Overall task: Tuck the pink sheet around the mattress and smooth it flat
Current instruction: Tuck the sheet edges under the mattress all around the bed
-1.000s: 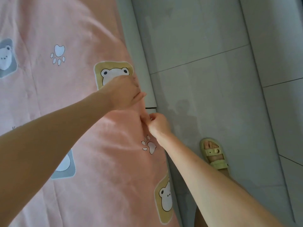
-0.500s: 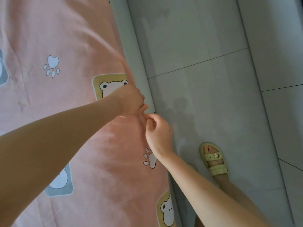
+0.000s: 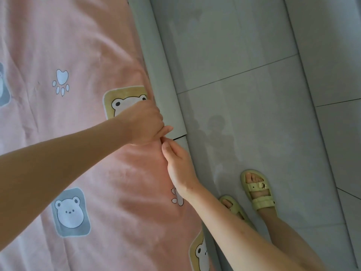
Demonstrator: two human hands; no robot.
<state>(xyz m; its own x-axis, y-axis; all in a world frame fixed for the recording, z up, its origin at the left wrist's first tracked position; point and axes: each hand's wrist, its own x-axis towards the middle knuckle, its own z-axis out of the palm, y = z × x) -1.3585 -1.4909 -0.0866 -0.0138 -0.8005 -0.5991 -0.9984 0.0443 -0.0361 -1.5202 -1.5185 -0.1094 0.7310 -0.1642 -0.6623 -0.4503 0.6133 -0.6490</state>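
Note:
The pink sheet (image 3: 88, 55), printed with bear faces and paw marks, covers the mattress over the left half of the view. Its right edge runs along a pale grey bed frame (image 3: 156, 61). My left hand (image 3: 145, 124) grips a bunch of the sheet at that edge, fingers curled over the fabric. My right hand (image 3: 176, 163) lies just below it, fingertips pinching the sheet's edge where the two hands meet. The mattress itself is hidden under the sheet.
Grey floor tiles (image 3: 254, 114) fill the right side. My two feet in pale yellow sandals (image 3: 257, 190) stand on the floor close to the bed's side. A seam in the bed frame (image 3: 179, 136) sits right by my hands.
Both hands stayed joined at the sheet's edge. My right hand has turned and stretched out along the edge. My feet have stepped closer, and a second sandal has come into view.

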